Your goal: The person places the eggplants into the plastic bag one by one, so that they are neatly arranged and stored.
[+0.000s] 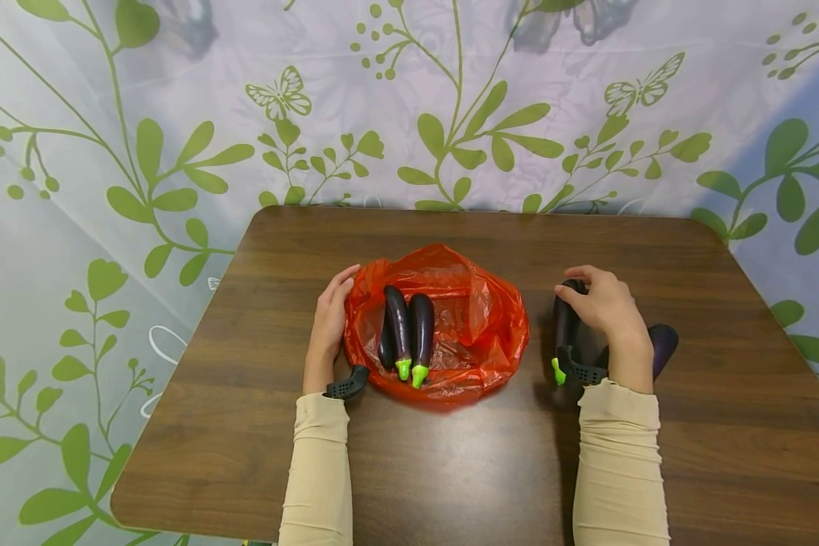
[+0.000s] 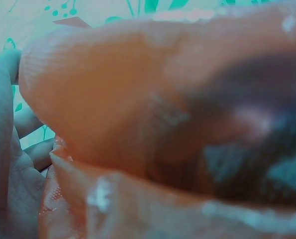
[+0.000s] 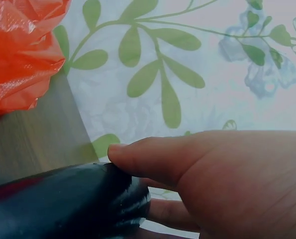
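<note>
Our right hand (image 1: pixel 607 307) grips the far, blunt end of a glossy, dark purple, elongated eggplant (image 1: pixel 565 322), thumb on one side and fingers on the other. Our left hand (image 1: pixel 329 315) touches the left side of an open, crinkled red plastic bag (image 1: pixel 512 334); whether it pinches the film we cannot tell. Both things rest on a brown wood-grain table (image 1: pixel 450 485), the eggplant right of the bag.

We judge the bag light, limp and easily dragged, best steadied by its rim. Inside lie two eggplants, with a third partly hidden at their left; another shows right of our right wrist. The gripped one should be firm, fairly light, slick-skinned and easily bruised, safer held round its middle than at the tapering tip. Its small bright green stem (image 1: pixel 559 371) points near.

The table's far edge lies well beyond our fingers. Between bag and gripped eggplant, a strip of wood gives us room sideways; the bag's mouth gapes upward, its rim uneven and folded.
</note>
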